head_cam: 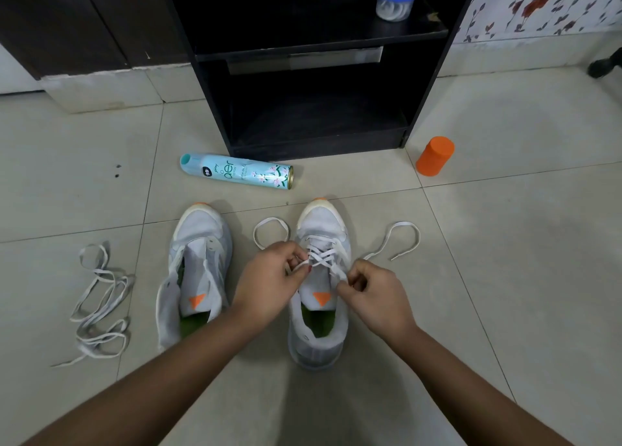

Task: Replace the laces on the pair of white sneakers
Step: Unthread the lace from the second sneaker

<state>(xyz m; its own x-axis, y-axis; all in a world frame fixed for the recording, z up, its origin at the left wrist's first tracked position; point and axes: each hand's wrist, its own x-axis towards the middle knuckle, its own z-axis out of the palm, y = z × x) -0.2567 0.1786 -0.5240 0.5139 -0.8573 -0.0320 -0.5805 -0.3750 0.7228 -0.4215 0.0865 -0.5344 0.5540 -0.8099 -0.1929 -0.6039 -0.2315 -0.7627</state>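
Pair of white sneakers on tiled floor, lower centre of frame, toes up-frame, orange toe tips, green insoles.
- Unlaced sneaker, centre-left: eyelets bare, tongue exposed.
- Laced sneaker, centre-right: white lace crisscrossed through front eyelets, free ends looping onto floor either side.
- Left hand pinches lace strand at left eyelet row.
- Right hand, fingers curled, pinches strand at right row.
- Both hands over shoe's throat.
- Loose lace tangled at left of frame, well apart from hands.

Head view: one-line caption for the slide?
Left hand and right hand pinch a flat white lace on one white mesh sneaker; the other sneaker sits unlaced.
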